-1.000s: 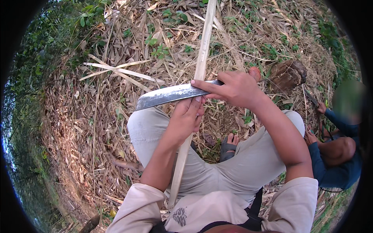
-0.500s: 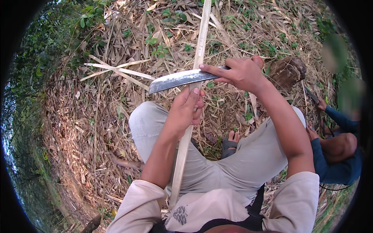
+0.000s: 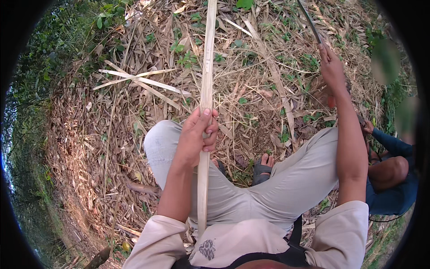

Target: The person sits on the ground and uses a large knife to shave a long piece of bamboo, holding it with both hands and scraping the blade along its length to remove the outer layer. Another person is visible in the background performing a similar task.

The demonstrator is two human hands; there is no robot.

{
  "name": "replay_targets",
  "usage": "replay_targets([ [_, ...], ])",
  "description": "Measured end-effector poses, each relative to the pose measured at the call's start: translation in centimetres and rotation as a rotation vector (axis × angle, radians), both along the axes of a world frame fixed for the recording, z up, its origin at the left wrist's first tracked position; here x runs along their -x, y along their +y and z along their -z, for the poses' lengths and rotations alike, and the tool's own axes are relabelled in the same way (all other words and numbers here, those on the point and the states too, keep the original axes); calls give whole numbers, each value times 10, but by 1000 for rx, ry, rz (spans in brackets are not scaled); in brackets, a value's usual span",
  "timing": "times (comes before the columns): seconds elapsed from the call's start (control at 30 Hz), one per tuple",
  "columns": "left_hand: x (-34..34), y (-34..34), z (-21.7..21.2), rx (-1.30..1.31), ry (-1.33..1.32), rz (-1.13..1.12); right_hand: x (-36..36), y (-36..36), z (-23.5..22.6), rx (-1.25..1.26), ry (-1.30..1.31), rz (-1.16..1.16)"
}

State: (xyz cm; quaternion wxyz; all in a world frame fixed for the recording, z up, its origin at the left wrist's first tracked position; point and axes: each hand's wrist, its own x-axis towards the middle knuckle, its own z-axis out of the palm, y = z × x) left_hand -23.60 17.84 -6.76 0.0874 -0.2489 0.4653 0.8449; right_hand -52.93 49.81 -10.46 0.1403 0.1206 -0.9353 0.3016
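Observation:
A long, pale split-bamboo strip (image 3: pixel 207 67) runs from the top of the view down to my lap. My left hand (image 3: pixel 197 136) is wrapped round it above my left knee, thumb on the upper face. Off to the right, my right hand (image 3: pixel 332 69) grips a machete (image 3: pixel 309 20), apart from the strip. The blade points up and away, seen nearly edge-on, and its tip leaves the picture. Below my wrist the red end of the handle (image 3: pixel 331 101) shows.
Several loose bamboo strips (image 3: pixel 143 82) lie crossed on the leaf-littered ground, far left. At the right edge a co-worker in dark blue (image 3: pixel 389 193) crouches, one hand (image 3: pixel 368 127) on a dark tool. My sandalled foot (image 3: pixel 262 170) rests between my knees. Green undergrowth (image 3: pixel 36 76) borders the left.
The machete has come off the strip; my right hand has swung it up and right, away from my left hand. My left hand, still holding the strip, has shifted left and slightly nearer.

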Motion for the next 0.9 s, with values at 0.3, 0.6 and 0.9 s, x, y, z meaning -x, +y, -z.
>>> replay_targets([
  [0.3, 25, 15, 5, -110, 13, 84, -123, -111, -52, -319, 298, -657],
  [0.6, 15, 40, 5, -1, -9, 89, -141, -132, -30, -61, 70, -695],
  [0.9, 16, 46, 13, 56, 3, 147, -128, -130, -34, 143, -289, -547],
])
